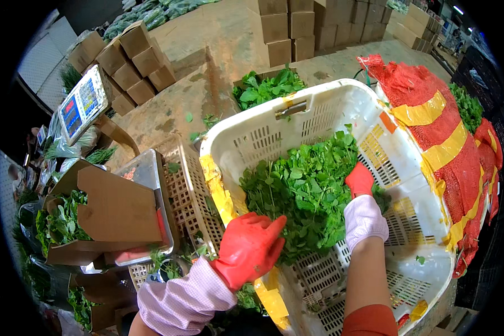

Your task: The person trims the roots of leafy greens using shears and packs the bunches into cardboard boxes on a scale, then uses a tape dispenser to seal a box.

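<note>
Item: leafy greens (305, 190), a loose heap of small-leaved stems lying inside a tilted white plastic crate (330, 103).

Left hand (249, 246), red-gloved: flat and released, palm resting on the near edge of the heap, grasping nothing.

Right hand (359, 179), red-gloved: pushed in at the heap's far side; its grip is hidden by leaves, so I cannot tell.

Handling, as judged: light, soft, easily bruised, prone to shedding; best gathered from both sides, low at the stems.

Adjacent: red mesh sack (442, 140), weighing scale (84, 103), cardboard boxes (288, 31).
</note>
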`<state>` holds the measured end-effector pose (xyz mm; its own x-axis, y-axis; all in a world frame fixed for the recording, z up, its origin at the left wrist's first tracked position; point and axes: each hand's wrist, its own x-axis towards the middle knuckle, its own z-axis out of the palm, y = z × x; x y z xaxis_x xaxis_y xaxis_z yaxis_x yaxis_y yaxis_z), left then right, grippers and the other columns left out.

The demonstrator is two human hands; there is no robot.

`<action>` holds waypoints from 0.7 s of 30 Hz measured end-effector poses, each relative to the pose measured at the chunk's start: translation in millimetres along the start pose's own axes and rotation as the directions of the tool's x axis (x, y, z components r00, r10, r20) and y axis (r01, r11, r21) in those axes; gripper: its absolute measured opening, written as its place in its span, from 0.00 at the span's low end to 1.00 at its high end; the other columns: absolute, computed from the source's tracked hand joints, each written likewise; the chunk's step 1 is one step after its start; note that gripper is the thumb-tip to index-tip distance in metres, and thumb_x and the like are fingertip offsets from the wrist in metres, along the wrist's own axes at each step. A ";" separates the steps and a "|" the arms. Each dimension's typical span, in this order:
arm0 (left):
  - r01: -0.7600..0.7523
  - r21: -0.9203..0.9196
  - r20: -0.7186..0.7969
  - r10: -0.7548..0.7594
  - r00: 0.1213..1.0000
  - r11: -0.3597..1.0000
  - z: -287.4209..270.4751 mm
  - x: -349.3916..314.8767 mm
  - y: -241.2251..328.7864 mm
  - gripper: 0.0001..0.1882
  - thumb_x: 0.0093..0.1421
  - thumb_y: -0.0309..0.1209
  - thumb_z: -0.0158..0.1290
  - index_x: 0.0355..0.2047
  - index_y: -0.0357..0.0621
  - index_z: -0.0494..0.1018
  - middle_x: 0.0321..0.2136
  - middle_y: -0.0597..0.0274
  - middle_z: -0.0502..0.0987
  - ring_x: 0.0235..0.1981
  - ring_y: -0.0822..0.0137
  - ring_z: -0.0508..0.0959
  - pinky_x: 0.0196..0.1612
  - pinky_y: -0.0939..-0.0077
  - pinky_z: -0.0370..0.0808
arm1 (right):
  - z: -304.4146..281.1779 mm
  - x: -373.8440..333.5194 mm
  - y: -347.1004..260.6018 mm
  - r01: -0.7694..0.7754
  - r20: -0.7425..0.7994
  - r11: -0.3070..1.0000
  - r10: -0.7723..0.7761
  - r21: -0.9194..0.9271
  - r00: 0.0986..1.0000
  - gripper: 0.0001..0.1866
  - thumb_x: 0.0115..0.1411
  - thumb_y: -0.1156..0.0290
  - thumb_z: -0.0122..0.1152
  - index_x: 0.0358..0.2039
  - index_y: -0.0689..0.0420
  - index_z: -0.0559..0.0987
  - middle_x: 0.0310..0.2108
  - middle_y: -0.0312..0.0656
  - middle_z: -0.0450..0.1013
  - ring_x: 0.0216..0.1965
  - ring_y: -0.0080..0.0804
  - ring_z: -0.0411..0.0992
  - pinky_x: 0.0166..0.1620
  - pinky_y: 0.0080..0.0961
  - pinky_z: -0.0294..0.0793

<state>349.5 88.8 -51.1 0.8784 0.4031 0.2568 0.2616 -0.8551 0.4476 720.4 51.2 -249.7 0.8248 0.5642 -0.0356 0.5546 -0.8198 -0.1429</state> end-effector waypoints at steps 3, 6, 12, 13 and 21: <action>0.004 -0.029 0.004 -0.004 1.000 1.000 2.3 -0.2 -0.6 0.20 0.45 0.28 0.58 0.41 0.38 0.72 0.25 0.53 0.76 0.27 0.51 0.76 0.32 0.61 0.73 | -19.0 -13.3 -2.8 -0.009 0.167 0.999 0.004 0.033 0.986 0.20 0.41 0.62 0.64 0.34 0.60 0.79 0.37 0.54 0.75 0.39 0.48 0.75 0.42 0.38 0.75; -0.004 -0.028 -0.032 0.003 0.999 1.000 1.1 -1.3 -0.6 0.20 0.44 0.28 0.58 0.41 0.38 0.72 0.25 0.53 0.76 0.27 0.51 0.76 0.31 0.61 0.73 | -47.0 -40.2 -28.2 0.242 0.575 0.955 -0.103 -0.171 0.812 0.22 0.42 0.61 0.64 0.37 0.58 0.77 0.39 0.52 0.75 0.43 0.46 0.74 0.43 0.37 0.74; -0.016 -0.040 -0.041 0.014 0.999 0.999 1.1 -3.4 -4.3 0.21 0.44 0.27 0.58 0.41 0.38 0.72 0.25 0.53 0.76 0.27 0.51 0.76 0.31 0.61 0.73 | -43.0 -93.8 -39.4 0.278 0.373 0.934 -0.181 -0.225 0.910 0.21 0.40 0.59 0.66 0.35 0.56 0.80 0.37 0.47 0.77 0.41 0.44 0.75 0.43 0.35 0.75; -0.015 -0.048 -0.039 0.013 0.999 0.999 0.2 -4.4 -4.6 0.21 0.44 0.27 0.58 0.41 0.38 0.72 0.25 0.53 0.76 0.27 0.51 0.76 0.31 0.61 0.73 | -53.5 -88.8 -43.1 0.284 0.484 0.919 -0.123 -0.275 0.866 0.34 0.39 0.53 0.69 0.46 0.58 0.74 0.46 0.49 0.72 0.46 0.42 0.73 0.46 0.33 0.74; -0.002 -0.048 -0.041 0.000 0.999 0.999 0.5 -2.6 -2.3 0.22 0.44 0.28 0.58 0.42 0.39 0.71 0.25 0.53 0.76 0.28 0.51 0.76 0.33 0.61 0.73 | -53.9 -119.6 -68.0 0.169 0.456 0.985 -0.141 -0.020 0.879 0.70 0.32 0.37 0.70 0.65 0.59 0.40 0.64 0.62 0.42 0.63 0.57 0.49 0.59 0.45 0.56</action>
<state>346.9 89.5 -53.2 0.8612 0.4163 0.2916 0.2407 -0.8393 0.4875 590.0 34.2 -182.4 0.5967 0.6563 -0.4618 0.6879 -0.7147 -0.1269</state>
